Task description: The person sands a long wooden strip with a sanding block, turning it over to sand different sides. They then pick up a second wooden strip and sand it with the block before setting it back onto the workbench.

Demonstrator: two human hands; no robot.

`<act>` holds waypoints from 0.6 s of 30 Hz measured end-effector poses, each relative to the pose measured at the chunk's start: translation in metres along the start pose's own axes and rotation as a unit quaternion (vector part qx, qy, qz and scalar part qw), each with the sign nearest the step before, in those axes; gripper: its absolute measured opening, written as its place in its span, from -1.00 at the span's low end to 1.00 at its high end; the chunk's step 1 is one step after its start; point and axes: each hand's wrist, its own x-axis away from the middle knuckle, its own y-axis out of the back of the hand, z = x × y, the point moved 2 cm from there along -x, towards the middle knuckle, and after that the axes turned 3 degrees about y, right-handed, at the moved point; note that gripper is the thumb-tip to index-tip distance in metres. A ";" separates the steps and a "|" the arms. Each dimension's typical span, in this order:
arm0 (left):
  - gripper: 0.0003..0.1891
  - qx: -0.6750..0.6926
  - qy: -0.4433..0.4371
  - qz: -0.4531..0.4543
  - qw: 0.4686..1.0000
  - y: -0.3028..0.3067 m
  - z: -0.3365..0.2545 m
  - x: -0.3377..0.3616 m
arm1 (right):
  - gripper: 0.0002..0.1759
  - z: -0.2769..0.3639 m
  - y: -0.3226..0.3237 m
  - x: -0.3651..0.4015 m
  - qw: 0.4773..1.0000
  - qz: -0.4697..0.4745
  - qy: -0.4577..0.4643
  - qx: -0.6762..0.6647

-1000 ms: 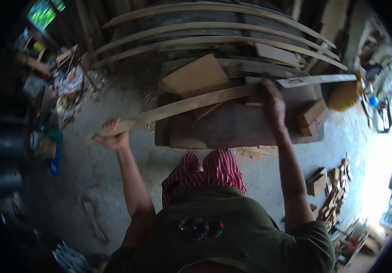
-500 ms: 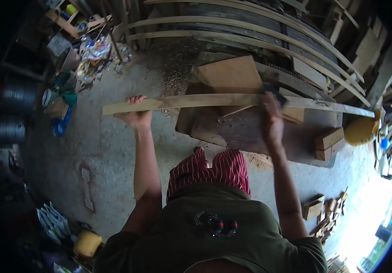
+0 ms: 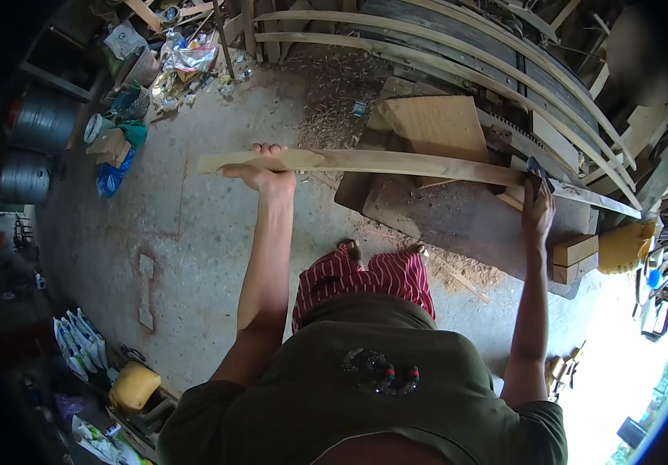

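A long, pale wooden strip (image 3: 403,163) runs across in front of me, its far end reaching out to the right. Near its left end, my left hand (image 3: 268,172) is wrapped round it, fingertips showing over the far edge. Farther right, my right hand (image 3: 538,208) is closed on a dark, flat piece of what looks like sandpaper (image 3: 537,167), which lies against the strip. The fingers partly hide the sandpaper. Below the strip is a brown board (image 3: 442,225) on the floor, with a square plywood piece (image 3: 438,128) beyond it.
Several long wooden strips (image 3: 427,58) lie side by side at the back right. Wood blocks (image 3: 574,260) and a yellow container (image 3: 621,252) stand at the right. Shavings (image 3: 338,97) litter the concrete floor (image 3: 186,256). Dark drums (image 3: 45,120) stand at the left.
My right hand has slid to the right along the strip with the sandpaper, away from my left hand. My left hand keeps its hold. The view has shifted slightly.
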 end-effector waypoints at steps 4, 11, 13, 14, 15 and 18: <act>-0.09 0.018 0.015 -0.049 0.999 0.006 0.002 -0.004 | -0.50 0.018 -0.049 0.004 0.979 -0.077 0.083 0.168; -0.29 -0.006 0.033 -0.137 0.990 0.012 0.004 -0.036 | -0.51 0.221 -0.076 0.010 0.967 -0.025 0.252 -0.016; -0.31 -0.010 0.061 -0.131 0.989 0.012 0.003 -0.039 | -0.49 0.217 -0.064 0.008 0.962 -0.011 0.270 -0.036; -0.32 -0.011 0.073 -0.130 0.989 0.011 0.004 -0.038 | -0.49 0.196 -0.063 0.006 0.973 -0.032 0.226 -0.031; -0.32 -0.007 0.077 -0.124 0.989 0.010 0.007 -0.036 | -0.50 0.171 -0.059 0.005 0.981 -0.050 0.183 -0.029; -0.15 -0.031 0.049 -0.134 0.989 0.012 0.009 -0.033 | -0.52 0.078 -0.040 -0.004 0.988 -0.092 0.101 0.074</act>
